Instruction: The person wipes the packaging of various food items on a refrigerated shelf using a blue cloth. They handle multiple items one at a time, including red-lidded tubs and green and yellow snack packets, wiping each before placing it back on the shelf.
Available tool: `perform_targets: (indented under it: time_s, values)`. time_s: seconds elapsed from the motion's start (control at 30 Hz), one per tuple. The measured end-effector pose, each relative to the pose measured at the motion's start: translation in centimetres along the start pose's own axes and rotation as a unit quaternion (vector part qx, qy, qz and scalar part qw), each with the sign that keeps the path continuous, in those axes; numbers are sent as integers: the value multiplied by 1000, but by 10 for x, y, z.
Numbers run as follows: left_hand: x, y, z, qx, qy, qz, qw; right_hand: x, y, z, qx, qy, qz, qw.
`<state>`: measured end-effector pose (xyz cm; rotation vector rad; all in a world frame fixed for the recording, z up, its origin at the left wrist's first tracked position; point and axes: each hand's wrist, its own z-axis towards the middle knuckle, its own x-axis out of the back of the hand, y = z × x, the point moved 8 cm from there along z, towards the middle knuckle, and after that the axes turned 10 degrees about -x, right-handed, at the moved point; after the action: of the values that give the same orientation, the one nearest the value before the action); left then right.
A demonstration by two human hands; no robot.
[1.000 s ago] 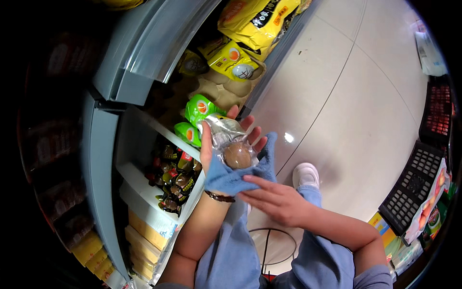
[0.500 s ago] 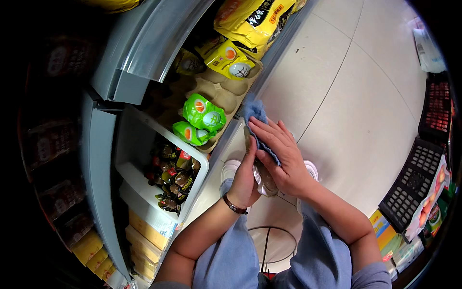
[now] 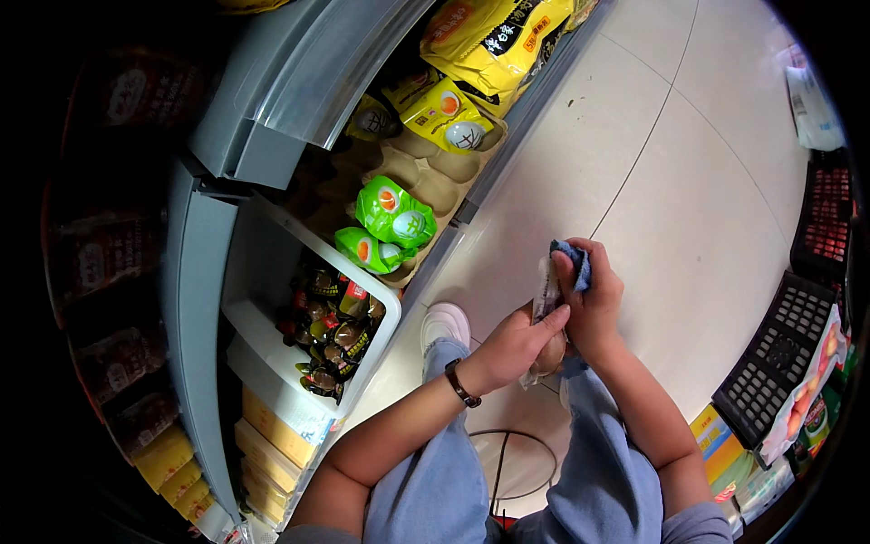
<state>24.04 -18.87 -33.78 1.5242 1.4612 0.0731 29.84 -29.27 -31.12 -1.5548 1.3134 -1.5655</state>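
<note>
Above my knees, both hands meet around a clear plastic packet (image 3: 548, 358) with something brownish inside; its exact kind is hidden by my fingers. My left hand (image 3: 518, 347) grips the packet from the left, its thumb lying across it. A crumpled blue cloth (image 3: 582, 265) is bunched in the curled fingers of my right hand (image 3: 596, 304), which presses against the packet's upper end. To the left, a white plastic bin (image 3: 388, 308) holds many small dark-wrapped snacks (image 3: 340, 335). Behind it, green-wrapped eggs (image 3: 395, 214) and a yellow-wrapped egg (image 3: 450, 116) sit in a cardboard egg tray (image 3: 433, 189).
Grey shelving (image 3: 204, 335) runs along the left, with large yellow bags (image 3: 494, 45) farther back. Black plastic crates (image 3: 775, 349) and packaged goods line the right. A thin wire ring (image 3: 517, 494) lies between my legs on the pale tiled floor (image 3: 671, 199).
Both hands have shifted right with the packet and cloth. My right hand has gone from lying flat over the cloth to curling around it, and the packet now stands more upright.
</note>
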Motion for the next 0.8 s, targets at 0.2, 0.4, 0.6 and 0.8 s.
perform_targets:
  time_s: [0.2, 0.4, 0.6, 0.8]
  values:
    - [13, 29, -15, 18, 54, -107, 993, 41, 23, 31, -94, 57, 16, 994]
    - [53, 46, -12, -164, 205, -185, 947, -14, -43, -21, 101, -230, -4, 968]
    - [39, 69, -14, -224, 109, -31, 968, -24, -13, -13, -50, -292, 145, 944]
    - [68, 77, -24, -167, 181, -57, 968, -25, 18, -23, -299, -329, 275, 852]
